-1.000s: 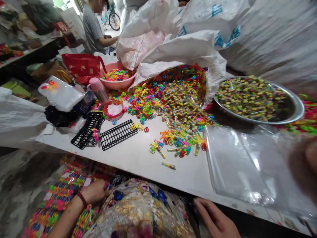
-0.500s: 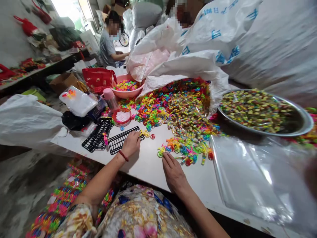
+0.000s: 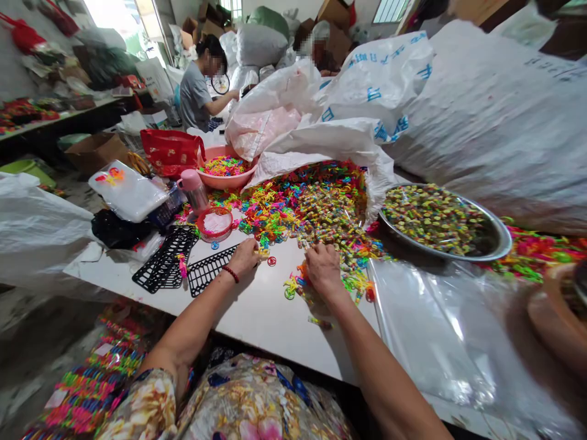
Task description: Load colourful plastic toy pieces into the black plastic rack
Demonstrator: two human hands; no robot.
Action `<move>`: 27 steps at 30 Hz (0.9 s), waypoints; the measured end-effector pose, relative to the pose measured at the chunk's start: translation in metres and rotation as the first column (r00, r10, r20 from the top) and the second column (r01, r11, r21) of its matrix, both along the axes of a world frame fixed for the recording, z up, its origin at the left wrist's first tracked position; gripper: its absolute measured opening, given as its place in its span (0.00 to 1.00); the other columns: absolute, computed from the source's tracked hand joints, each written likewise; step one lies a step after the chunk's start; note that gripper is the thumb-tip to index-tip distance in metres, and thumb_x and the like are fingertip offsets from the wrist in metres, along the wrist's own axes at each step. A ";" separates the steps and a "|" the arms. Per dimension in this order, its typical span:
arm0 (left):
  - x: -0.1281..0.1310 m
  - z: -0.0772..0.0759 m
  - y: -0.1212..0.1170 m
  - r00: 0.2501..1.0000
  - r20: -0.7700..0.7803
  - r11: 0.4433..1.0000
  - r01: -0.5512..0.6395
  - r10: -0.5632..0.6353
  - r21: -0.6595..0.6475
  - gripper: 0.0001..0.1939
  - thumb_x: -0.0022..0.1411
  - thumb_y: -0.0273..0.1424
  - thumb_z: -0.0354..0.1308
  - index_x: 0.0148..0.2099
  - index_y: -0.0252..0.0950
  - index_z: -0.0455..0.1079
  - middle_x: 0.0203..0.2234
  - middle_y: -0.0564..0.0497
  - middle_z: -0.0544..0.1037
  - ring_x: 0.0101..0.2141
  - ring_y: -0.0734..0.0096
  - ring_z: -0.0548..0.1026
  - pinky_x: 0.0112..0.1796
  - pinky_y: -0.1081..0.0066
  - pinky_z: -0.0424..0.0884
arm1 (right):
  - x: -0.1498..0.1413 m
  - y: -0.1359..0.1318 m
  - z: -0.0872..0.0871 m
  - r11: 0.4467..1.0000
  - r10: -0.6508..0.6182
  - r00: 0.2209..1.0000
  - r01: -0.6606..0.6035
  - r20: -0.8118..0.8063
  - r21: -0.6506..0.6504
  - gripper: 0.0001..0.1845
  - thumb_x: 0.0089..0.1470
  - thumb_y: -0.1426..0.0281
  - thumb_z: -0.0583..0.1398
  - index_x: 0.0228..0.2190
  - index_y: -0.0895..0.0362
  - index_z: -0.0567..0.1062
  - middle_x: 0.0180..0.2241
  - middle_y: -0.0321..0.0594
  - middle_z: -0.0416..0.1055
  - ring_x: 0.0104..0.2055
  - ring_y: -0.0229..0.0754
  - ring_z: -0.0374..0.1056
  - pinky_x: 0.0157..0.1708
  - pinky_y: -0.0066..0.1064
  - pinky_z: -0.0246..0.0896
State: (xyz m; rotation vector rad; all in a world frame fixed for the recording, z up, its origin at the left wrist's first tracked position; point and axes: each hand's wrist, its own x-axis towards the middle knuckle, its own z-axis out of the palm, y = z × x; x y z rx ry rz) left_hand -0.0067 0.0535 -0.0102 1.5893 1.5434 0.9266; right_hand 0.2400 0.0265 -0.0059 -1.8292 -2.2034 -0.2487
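- While the left hand (image 3: 244, 258) was down over the far right end of a black rack (image 3: 210, 274), its fingers were bent right by some little yellow pieces (image 3: 263, 252); couldn't tell if it had actually pinched one.
- The right hand (image 3: 323, 267) had its fingers curled down onto the near edge of the colorful pile (image 3: 275, 211), but whatever was under them was hidden, so no clue if it gripped anything.
- Between the hands, a small red wheel (image 3: 272, 261) lay flat on the white table (image 3: 275, 311), just beside the yellow pieces.
- A green wheel (image 3: 289, 291) sat just left of the right hand, and one short printed tube (image 3: 320, 322) lay on its own below it.
- The pile spread out beyond both hands, with loads of wrapped tubes (image 3: 328, 205) mixed in, spilling from an open white sack (image 3: 339, 134).
- Left of the left hand were more black racks (image 3: 166, 261), overlapping, with a pink piece (image 3: 182, 265) on them; a red basket (image 3: 215, 223) and a pink-topped flask (image 3: 193, 188) stood beyond.
- Right of the right hand, clear plastic bags (image 3: 422, 327) lay flat, with a full metal basin (image 3: 503, 237) past them.
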 end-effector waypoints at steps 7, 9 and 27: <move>0.004 0.002 -0.023 0.838 0.520 0.977 -0.069 0.166 -0.202 0.20 0.49 0.43 0.69 0.34 0.36 0.66 0.24 0.57 0.68 0.23 0.80 0.65 0.25 0.77 0.62 | -0.008 0.058 -0.026 0.994 -0.107 0.991 0.104 -0.077 -0.047 0.11 0.57 0.73 0.56 0.31 0.64 0.78 0.40 0.62 0.71 0.47 0.58 0.60 0.43 0.47 0.53; 0.002 0.002 -0.035 0.764 0.617 0.963 -0.018 0.187 -0.270 0.22 0.45 0.45 0.71 0.32 0.35 0.66 0.25 0.55 0.69 0.23 0.79 0.67 0.24 0.77 0.63 | -0.010 0.059 -0.024 0.993 -0.111 0.977 0.102 -0.184 -0.059 0.11 0.57 0.73 0.55 0.33 0.65 0.77 0.44 0.63 0.70 0.48 0.58 0.61 0.46 0.48 0.54; 0.038 0.005 -0.116 0.457 0.838 0.897 0.165 0.298 -0.409 0.15 0.46 0.30 0.71 0.37 0.33 0.73 0.33 0.48 0.79 0.37 0.69 0.78 0.41 0.70 0.72 | -0.055 -0.123 -0.011 0.936 -0.040 0.435 -0.299 -0.899 -0.186 0.15 0.64 0.59 0.54 0.44 0.54 0.74 0.37 0.41 0.76 0.36 0.42 0.71 0.37 0.34 0.69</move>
